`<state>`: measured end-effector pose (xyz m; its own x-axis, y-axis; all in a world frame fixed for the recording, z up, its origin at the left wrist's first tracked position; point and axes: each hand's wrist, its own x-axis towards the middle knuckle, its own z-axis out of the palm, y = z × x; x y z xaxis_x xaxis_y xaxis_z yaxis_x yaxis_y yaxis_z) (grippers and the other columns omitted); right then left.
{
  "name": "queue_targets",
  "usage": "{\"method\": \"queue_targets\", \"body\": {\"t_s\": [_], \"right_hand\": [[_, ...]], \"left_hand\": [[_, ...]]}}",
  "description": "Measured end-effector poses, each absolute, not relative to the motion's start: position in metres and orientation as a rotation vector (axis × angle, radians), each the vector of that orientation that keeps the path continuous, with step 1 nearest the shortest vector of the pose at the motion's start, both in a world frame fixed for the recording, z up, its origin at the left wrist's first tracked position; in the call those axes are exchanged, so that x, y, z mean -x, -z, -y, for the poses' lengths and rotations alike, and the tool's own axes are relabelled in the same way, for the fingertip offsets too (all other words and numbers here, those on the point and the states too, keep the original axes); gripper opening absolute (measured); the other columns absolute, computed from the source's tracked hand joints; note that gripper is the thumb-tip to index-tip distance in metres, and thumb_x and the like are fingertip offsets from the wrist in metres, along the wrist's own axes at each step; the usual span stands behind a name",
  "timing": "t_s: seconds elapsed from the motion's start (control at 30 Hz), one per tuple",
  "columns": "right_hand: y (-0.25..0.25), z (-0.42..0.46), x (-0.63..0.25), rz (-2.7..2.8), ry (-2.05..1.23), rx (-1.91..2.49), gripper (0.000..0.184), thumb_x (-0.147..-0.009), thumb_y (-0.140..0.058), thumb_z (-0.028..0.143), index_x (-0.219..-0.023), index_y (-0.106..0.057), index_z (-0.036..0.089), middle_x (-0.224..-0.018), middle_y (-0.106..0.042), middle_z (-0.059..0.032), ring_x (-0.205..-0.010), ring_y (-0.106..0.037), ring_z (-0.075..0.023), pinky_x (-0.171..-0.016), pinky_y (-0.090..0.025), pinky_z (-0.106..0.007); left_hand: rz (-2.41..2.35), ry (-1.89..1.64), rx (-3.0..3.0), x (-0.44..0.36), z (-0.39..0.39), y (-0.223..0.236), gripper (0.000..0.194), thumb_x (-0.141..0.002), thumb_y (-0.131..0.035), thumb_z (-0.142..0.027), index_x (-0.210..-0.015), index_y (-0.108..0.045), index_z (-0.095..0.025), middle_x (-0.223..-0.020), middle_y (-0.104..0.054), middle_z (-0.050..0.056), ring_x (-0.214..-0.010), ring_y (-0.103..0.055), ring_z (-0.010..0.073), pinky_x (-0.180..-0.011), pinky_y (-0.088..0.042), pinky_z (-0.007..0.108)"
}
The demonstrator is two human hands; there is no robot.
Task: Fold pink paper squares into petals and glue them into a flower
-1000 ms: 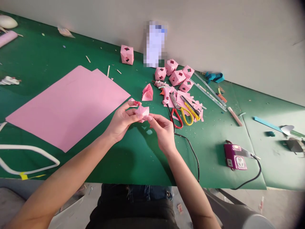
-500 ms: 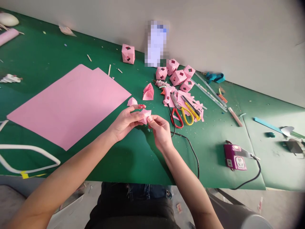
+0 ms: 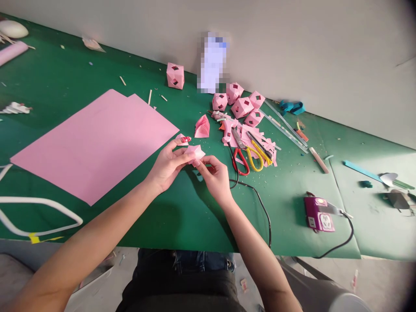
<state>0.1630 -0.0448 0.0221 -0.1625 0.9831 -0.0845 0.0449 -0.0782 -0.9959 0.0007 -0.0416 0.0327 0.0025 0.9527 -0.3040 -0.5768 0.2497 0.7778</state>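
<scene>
Both hands meet over the green table (image 3: 182, 216) around a small folded pink paper piece (image 3: 194, 152). My left hand (image 3: 167, 164) grips it from the left with thumb and fingers closed on it. My right hand (image 3: 214, 177) pinches its lower right edge. A large pink paper sheet (image 3: 94, 141) lies flat just left of the hands. Another folded pink piece (image 3: 202, 127) rests on the table a little beyond them.
Several finished pink paper cubes (image 3: 242, 106) cluster by the wall, one more (image 3: 175, 76) apart to the left. Red and yellow scissors (image 3: 248, 156) lie on pink scraps, with a glue gun (image 3: 227, 129) and its black cord beside them. A purple power socket (image 3: 319, 213) sits at right. A white strip (image 3: 39, 216) curves at the left edge.
The hands have shifted slightly while turning the folded pink piece; my right hand's fingers moved in closer under it. Nothing else on the table moved.
</scene>
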Motion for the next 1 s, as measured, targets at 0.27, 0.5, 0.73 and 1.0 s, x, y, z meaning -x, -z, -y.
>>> {"method": "queue_targets", "body": {"t_s": [0.27,0.5,0.73,1.0], "right_hand": [[-0.029,0.044,-0.166,1.169,-1.625,1.16,0.046,-0.075,-0.088,0.065,-0.078,-0.071,0.022,-0.073,-0.059,0.0013,-0.069,-0.047,-0.0145,-0.064,-0.039,-0.029],[-0.032,0.045,-0.166,1.122,-1.635,1.145,0.048,-0.073,-0.089,0.067,-0.078,-0.071,0.022,-0.079,-0.063,-0.0002,-0.074,-0.053,-0.0156,-0.07,-0.046,-0.03],[-0.031,0.04,-0.173,1.178,-1.629,1.213,0.055,-0.066,-0.093,0.07,-0.073,-0.073,0.02,-0.071,-0.062,0.001,-0.067,-0.047,-0.0133,-0.062,-0.037,-0.029],[-0.034,0.036,-0.177,1.113,-1.717,1.162,0.051,-0.059,-0.1,0.063,-0.071,-0.073,0.022,-0.073,-0.067,0.001,-0.067,-0.052,-0.0133,-0.066,-0.045,-0.03]], "left_hand": [[-0.984,-1.205,-0.456,0.0,0.04,-0.037,0.059,-0.059,-0.106,-0.033,-0.106,-0.075,-0.014,-0.084,-0.075,-0.001,-0.073,-0.071,0.0111,-0.069,-0.059,0.021],[-0.975,-1.184,-0.48,0.002,0.041,-0.039,0.063,-0.059,-0.107,-0.032,-0.109,-0.074,-0.014,-0.083,-0.076,-0.001,-0.071,-0.072,0.0108,-0.071,-0.061,0.022],[-0.953,-1.051,-0.453,0.011,0.039,-0.037,0.061,-0.062,-0.107,-0.027,-0.113,-0.075,-0.016,-0.08,-0.076,-0.001,-0.068,-0.072,0.0109,-0.07,-0.06,0.022],[-0.914,-0.972,-0.334,0.013,0.037,-0.033,0.047,-0.07,-0.102,-0.019,-0.11,-0.078,-0.014,-0.09,-0.08,0.006,-0.072,-0.074,0.0123,-0.071,-0.06,0.022]]}}
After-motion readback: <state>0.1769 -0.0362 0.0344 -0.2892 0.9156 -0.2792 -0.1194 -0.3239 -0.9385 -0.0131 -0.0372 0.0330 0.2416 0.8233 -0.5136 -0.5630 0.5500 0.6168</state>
